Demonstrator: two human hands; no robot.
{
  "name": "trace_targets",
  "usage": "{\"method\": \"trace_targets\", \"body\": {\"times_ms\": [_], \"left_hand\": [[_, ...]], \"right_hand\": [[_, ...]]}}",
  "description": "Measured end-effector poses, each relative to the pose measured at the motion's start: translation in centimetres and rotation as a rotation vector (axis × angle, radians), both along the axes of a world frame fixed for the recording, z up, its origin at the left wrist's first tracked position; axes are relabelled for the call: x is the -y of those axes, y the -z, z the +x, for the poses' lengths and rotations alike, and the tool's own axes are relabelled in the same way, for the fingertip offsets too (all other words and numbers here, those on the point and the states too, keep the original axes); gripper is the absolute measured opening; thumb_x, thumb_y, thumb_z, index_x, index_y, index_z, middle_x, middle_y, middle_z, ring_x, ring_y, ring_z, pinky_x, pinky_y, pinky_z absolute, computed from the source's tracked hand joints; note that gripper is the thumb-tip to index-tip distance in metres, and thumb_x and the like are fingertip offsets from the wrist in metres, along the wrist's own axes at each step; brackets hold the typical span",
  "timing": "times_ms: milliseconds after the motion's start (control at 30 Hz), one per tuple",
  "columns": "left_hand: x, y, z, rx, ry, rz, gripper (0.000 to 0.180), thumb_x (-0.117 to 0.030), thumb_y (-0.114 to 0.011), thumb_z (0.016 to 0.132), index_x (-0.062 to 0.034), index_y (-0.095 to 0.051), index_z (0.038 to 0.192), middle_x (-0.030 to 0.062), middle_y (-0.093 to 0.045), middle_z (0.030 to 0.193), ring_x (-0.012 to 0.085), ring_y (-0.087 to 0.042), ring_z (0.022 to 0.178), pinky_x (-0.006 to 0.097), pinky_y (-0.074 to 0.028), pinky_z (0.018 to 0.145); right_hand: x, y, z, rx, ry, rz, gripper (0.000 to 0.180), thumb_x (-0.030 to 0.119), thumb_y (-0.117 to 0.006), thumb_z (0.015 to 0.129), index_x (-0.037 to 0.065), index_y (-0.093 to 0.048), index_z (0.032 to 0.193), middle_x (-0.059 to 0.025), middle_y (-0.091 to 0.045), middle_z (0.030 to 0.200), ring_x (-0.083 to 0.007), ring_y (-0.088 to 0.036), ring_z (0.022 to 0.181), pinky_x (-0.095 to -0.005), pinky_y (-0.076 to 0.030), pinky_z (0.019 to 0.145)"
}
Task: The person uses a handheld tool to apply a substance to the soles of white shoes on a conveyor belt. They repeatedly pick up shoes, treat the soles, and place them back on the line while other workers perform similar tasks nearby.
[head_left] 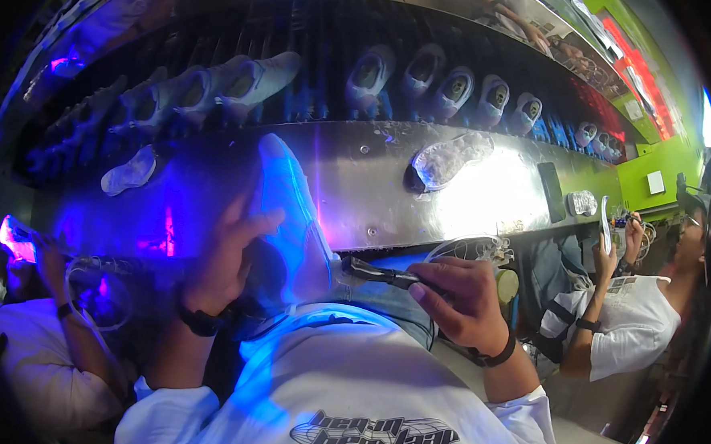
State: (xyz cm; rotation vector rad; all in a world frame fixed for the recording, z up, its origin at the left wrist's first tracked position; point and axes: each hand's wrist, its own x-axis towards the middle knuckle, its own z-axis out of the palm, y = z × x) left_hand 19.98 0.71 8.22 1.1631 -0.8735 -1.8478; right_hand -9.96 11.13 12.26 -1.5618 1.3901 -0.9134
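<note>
while the left hand grips the white shoe lengthwise upright, right hand fingers pinch a brush pointing left.

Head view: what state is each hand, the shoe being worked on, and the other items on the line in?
Left hand: gripping the shoe upper.
Right hand: closed on the brush handle.
Brush: bristles touching the shoe's heel.
White shoe upper: held tilted, lit blue.
Shoes on conveyor: standing in a row, openings up.
Clear sole: lying flat on the metal shelf.
</note>
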Motion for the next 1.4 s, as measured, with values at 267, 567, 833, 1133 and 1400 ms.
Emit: {"method": "trace_targets", "body": {"times_ms": [267,567,833,1133,1400], "left_hand": [[0.2,1.4,-0.2,-0.021,-0.035,0.123,0.053,-0.015,-0.066,0.101,-0.0090,-0.053,0.152,0.0005,-0.065,0.113,0.0093,-0.063,0.097,0.023,-0.051,0.083],[-1.5,2.3,0.3,-0.065,0.004,0.075,0.084,-0.007,-0.080,0.090,-0.0035,-0.036,0.161,0.0145,-0.056,0.147,0.0245,-0.072,0.107,0.036,-0.060,0.091],[-3.0,2.0,0.3,-0.197,0.258,0.313,0.069,-0.039,-0.064,0.103,-0.0011,-0.041,0.155,0.0222,-0.062,0.131,0.0343,-0.071,0.106,0.031,-0.061,0.074],[-3.6,1.9,-1.5,-0.795,0.141,0.858,0.043,-0.040,-0.051,0.107,-0.0031,-0.059,0.129,0.0220,-0.063,0.105,0.0318,-0.069,0.081,0.034,-0.058,0.061],[-4.4,1.0,-2.7,-0.899,0.131,0.897,0.042,-0.035,-0.052,0.107,0.0033,-0.052,0.122,0.0201,-0.055,0.099,0.0283,-0.064,0.074,0.033,-0.055,0.060]], "right_hand": [[1.2,-1.7,-1.0,-0.225,-0.046,-0.194,0.024,0.003,-0.077,0.084,-0.006,-0.075,0.106,-0.0168,-0.069,0.076,-0.0282,-0.069,0.061,-0.0356,-0.051,0.055],[3.6,-2.6,-2.3,-0.305,-0.089,-0.422,0.024,0.001,-0.078,0.080,0.000,-0.075,0.103,-0.0132,-0.067,0.073,-0.0297,-0.068,0.060,-0.0385,-0.050,0.052],[5.8,-2.2,-3.6,-0.250,-0.116,-0.498,0.021,0.004,-0.077,0.080,0.001,-0.076,0.101,-0.0113,-0.068,0.075,-0.0288,-0.064,0.059,-0.0384,-0.049,0.054],[6.0,0.7,-4.4,-0.033,-0.080,-0.401,0.024,0.006,-0.076,0.086,-0.005,-0.077,0.107,-0.0133,-0.068,0.078,-0.0247,-0.065,0.066,-0.0359,-0.049,0.060],[4.6,3.5,-4.2,0.059,-0.010,-0.312,0.022,0.008,-0.075,0.089,-0.006,-0.077,0.105,-0.0141,-0.067,0.076,-0.0254,-0.064,0.065,-0.0370,-0.048,0.059]]}}
